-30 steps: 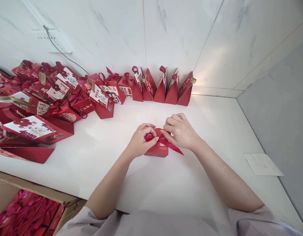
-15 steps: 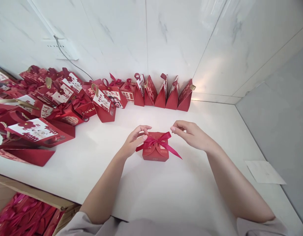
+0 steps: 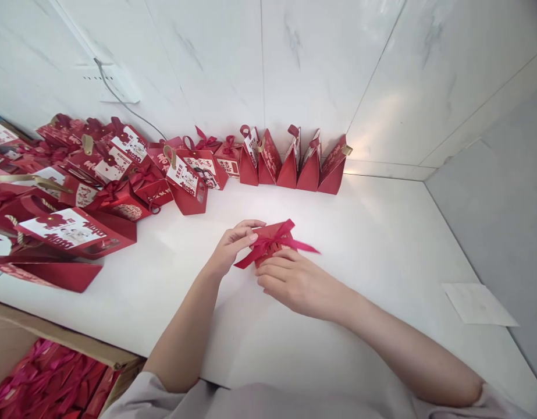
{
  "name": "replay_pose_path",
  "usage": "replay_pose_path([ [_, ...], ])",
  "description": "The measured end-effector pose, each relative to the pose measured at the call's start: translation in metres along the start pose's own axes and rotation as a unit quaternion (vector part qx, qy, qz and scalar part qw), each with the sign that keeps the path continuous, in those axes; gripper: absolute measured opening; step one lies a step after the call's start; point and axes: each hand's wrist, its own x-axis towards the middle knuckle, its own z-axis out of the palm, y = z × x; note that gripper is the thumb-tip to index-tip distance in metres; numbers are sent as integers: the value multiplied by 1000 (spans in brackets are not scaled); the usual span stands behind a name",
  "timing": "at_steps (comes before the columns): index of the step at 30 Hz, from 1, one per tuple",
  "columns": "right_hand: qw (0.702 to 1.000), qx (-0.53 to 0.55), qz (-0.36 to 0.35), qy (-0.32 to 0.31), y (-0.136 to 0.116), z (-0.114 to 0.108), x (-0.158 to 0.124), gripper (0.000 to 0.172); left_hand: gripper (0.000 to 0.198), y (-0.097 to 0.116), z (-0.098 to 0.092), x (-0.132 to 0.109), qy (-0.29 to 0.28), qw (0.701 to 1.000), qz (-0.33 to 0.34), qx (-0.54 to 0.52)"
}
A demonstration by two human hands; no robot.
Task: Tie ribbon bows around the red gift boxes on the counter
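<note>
A small red gift box (image 3: 274, 231) with a magenta ribbon bow (image 3: 272, 240) on top is between my hands at the middle of the white table. My left hand (image 3: 231, 245) grips its left side, thumb by the bow and fingers behind. Across the near side lies my right hand (image 3: 290, 280), its fingers wrapped over the front and covering most of that face. The box is turned a little, and its underside is hidden. Ribbon tails stick out to the left and right.
Several red gift boxes (image 3: 255, 166) stand in a row along the marbled wall. More boxes crowd the left side of the table (image 3: 172, 302). An open carton (image 3: 115, 358) at lower left holds red boxes with ribbons. White paper (image 3: 480, 304) lies at right.
My right hand has come from the right, off the box, round to its near side and now holds it. The box has turned slightly and my left hand has closed on its left side.
</note>
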Motion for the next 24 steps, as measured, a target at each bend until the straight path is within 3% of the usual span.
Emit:
replay_pose_path([
  [4,997,-11,71,39,7,-5,-3,17,33,-1,0,1,-2,1000,1,1],
  [8,989,-73,116,57,5,12,-1,45,31,-1,5,2,-9,1000,3,-1],
  [9,985,-91,128,65,4,19,0,45,30,-1,7,1,-10,1000,4,1],
  [12,977,-97,160,107,0,37,1,19,28,-1,11,1,1,1000,4,6],
  [14,978,-46,165,118,-1,39,1,18,28,-3,15,1,23,1000,6,7],
  [17,978,76,171,93,2,22,0,17,30,-5,19,1,62,998,9,5],
  [21,952,205,229,4,14,-17,-5,13,35,-6,20,1,69,998,11,1],
  [24,931,159,328,35,30,-35,-13,23,38,-7,18,1,55,998,1,-13],
])
